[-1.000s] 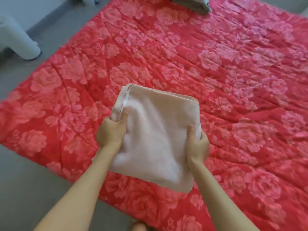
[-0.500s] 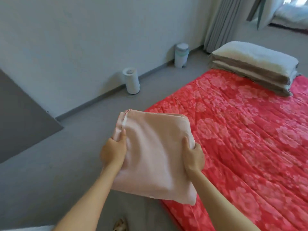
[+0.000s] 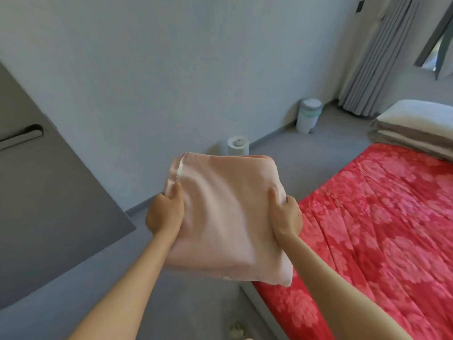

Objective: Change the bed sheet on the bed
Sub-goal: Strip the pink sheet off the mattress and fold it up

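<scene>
Head view
Bed edge: the bed (image 3: pixel 380 229), under a red flowered cover, fills the right side; its left edge runs from near to far, and the near corner lies under the sheet.
Open room: a strip of grey floor (image 3: pixel 81 278) lies between the bed and the wall (image 3: pixel 171 69) on the left. A paper roll (image 3: pixel 237 144) and, farther, a bin (image 3: pixel 308 115) stand by the wall; a dark door (image 3: pixel 49 192) is at near left.
Pillows: two pillows (image 3: pixel 414 126) are stacked at the far end of the bed.
Sheet: the folded pink sheet (image 3: pixel 228 217) is held in the air, over the floor and the bed's left edge.
Left hand: the left hand (image 3: pixel 165 212) grips the sheet's left edge, thumb on top, fingers hidden beneath.
Right hand: the right hand (image 3: pixel 285 217) grips the right edge the same way.
Hands: apart, with the sheet between them.
</scene>
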